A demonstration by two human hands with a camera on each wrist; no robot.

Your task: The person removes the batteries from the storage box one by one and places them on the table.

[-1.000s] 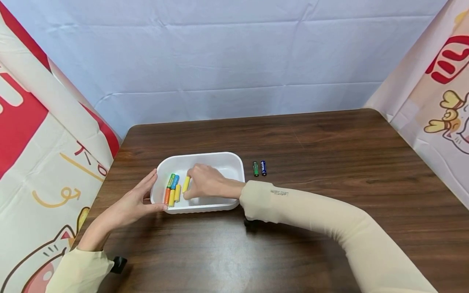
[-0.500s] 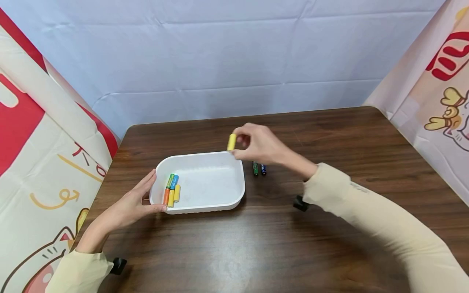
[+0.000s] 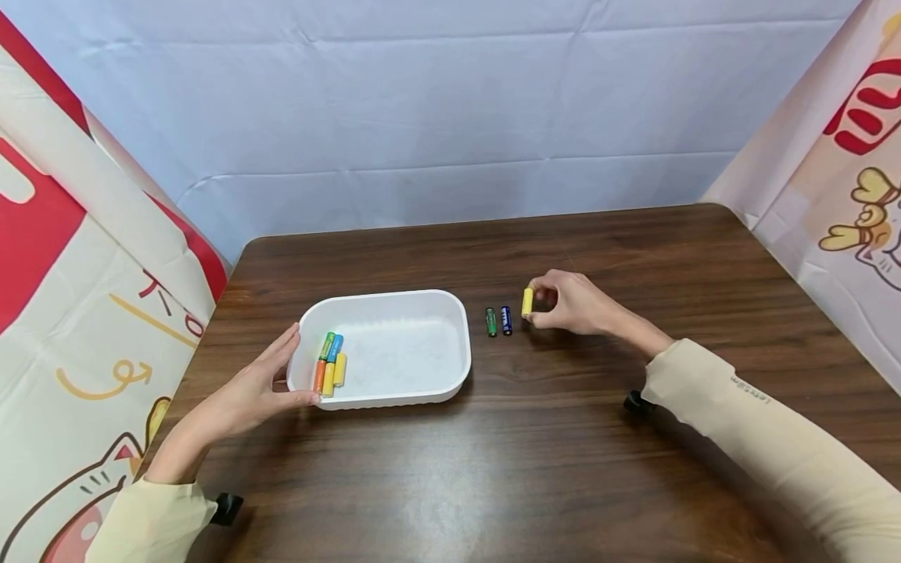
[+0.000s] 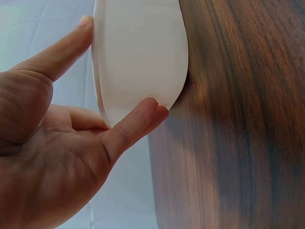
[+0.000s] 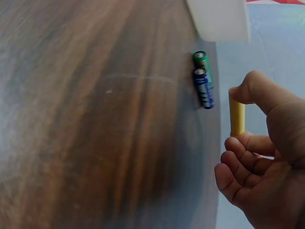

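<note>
A yellow battery (image 3: 527, 303) stands lengthwise between the thumb and fingertips of my right hand (image 3: 573, 303), which pinches its two ends just above the table. Left of it lie a blue battery (image 3: 506, 320) and a green battery (image 3: 491, 321), side by side. My left hand (image 3: 256, 391) holds the left end of the white tray (image 3: 401, 395), thumb on the near side and fingers round the far side. Inside, at the left, are a green battery (image 3: 327, 346), a light blue battery (image 3: 335, 347), an orange battery (image 3: 320, 378) and two yellow batteries (image 3: 340, 370).
The brown wood-grain table (image 3: 436, 477) extends to the right and in front of the tray. A pale cloth (image 3: 436, 117) hangs behind it, with printed cloths on both sides.
My right hand has lifted the yellow battery out of the tray and carried it right, past the tray's edge to beside the blue battery. My left hand stays on the tray.
</note>
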